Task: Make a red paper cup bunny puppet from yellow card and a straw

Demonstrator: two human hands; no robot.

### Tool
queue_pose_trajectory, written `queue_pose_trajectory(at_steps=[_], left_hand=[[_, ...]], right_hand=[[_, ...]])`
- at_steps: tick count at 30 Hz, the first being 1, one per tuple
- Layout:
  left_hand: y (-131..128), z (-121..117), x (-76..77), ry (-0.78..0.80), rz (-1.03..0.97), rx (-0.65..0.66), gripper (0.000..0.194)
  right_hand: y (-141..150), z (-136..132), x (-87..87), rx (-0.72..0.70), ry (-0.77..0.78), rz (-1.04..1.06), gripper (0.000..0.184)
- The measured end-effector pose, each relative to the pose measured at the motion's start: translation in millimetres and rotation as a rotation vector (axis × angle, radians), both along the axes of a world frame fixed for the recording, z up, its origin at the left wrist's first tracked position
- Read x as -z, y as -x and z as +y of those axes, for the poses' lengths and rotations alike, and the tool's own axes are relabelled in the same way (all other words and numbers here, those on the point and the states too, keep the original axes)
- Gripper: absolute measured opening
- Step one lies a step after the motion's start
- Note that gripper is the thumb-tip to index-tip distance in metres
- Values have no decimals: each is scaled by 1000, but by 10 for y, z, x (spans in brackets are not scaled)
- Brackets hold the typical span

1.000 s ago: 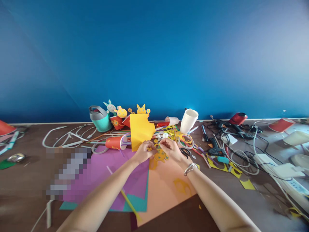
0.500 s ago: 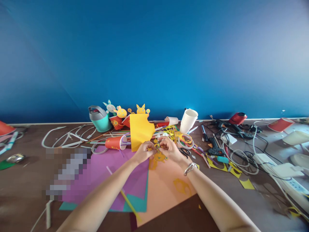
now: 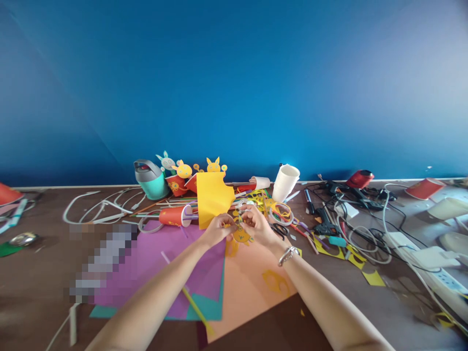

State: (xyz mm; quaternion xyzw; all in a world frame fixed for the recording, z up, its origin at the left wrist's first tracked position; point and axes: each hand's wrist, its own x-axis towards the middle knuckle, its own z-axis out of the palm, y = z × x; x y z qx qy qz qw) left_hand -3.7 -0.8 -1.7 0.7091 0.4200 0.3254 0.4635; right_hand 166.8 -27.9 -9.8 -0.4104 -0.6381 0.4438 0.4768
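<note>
Yellow cutout (image 3: pixel 241 237) | just below left hand (image 3: pixel 219 228) and right hand (image 3: pixel 258 225) fingertips | finger closure blurred, cannot tell

Yellow cutout (image 3: pixel 241 237) partly hidden behind right hand (image 3: pixel 256 226)

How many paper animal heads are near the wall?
3: a pale head beside the teal container, a yellow head to its right, another yellow head partly behind the yellow sheet. More may be hidden.

Head-worn camera faces forward, down over table (image 3: pixel 40 282)
</note>
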Motion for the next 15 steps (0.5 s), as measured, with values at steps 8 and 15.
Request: queue_pose_trajectory(at_steps=[8,15], left_hand=[[1,-12,-15,51,-51,3,19],[7,11,38,78,-148,-47,24]], right_hand=[[-21,-30,-53,19,-26,-66,37],[-72,-16,-67,27,16,-5,34]])
